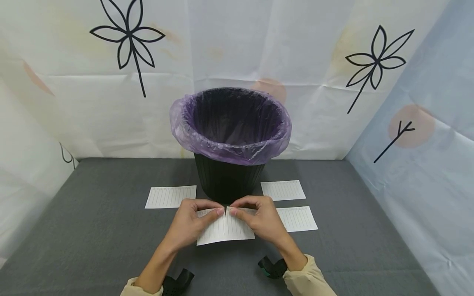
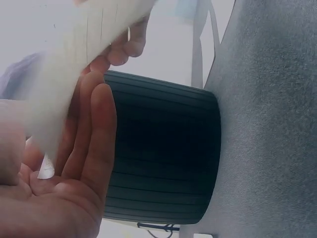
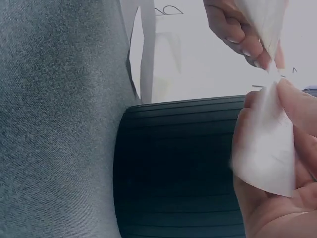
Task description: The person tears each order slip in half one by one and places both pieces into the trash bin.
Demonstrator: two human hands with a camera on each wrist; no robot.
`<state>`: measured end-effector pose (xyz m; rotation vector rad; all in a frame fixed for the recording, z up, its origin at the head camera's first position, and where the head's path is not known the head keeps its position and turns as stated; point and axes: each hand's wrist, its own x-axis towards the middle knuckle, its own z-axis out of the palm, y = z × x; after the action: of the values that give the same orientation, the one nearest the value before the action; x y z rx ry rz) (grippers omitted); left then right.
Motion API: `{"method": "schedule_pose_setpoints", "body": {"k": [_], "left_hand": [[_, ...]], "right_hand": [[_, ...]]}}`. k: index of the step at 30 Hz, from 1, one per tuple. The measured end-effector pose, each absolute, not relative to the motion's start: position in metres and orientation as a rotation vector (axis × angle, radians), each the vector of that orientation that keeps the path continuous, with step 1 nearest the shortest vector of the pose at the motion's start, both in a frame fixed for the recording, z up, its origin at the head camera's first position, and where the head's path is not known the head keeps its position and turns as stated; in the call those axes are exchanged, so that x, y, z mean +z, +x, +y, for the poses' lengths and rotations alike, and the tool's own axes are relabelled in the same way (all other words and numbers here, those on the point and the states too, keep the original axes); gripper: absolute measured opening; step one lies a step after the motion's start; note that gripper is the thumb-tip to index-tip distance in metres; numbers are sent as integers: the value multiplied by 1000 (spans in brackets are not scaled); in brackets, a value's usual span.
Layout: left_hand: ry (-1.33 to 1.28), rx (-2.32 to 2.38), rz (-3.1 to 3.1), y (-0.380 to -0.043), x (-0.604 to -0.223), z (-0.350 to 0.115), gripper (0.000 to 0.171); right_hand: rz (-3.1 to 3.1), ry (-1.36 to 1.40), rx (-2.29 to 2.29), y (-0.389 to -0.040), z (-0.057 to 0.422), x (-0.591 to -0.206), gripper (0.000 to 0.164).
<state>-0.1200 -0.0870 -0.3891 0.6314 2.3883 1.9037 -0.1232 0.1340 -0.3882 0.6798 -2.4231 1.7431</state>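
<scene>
A lined white sheet of paper (image 1: 226,232) is held up in front of the bin, with a short split in its top edge. My left hand (image 1: 190,222) pinches that edge just left of the split, thumb in front and fingers behind. Close on the other side, my right hand (image 1: 264,220) pinches it the same way. In the left wrist view the paper (image 2: 84,49) is tilted and partly blurred. The right wrist view shows the sheet (image 3: 267,153) narrowing to where the fingertips of both hands meet.
A black bin (image 1: 229,176) with a purple liner (image 1: 231,154) stands just beyond the hands. One lined sheet (image 1: 170,197) lies left of it. To the right lie two more, a far sheet (image 1: 283,190) and a near sheet (image 1: 298,219). Grey cloth (image 1: 92,230) covers the table.
</scene>
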Motion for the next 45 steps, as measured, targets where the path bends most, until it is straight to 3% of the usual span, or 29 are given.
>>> {"method": "schedule_pose_setpoints", "body": {"k": [23,45], "left_hand": [[508,1855,2272,-122,-385,-99,20],[446,1886,2390,-123,-380,-109,13]], "right_hand": [[-2466,672,1785,-127,147,-383,5],[-2383,623,1704,-128,153,-379,4]]}}
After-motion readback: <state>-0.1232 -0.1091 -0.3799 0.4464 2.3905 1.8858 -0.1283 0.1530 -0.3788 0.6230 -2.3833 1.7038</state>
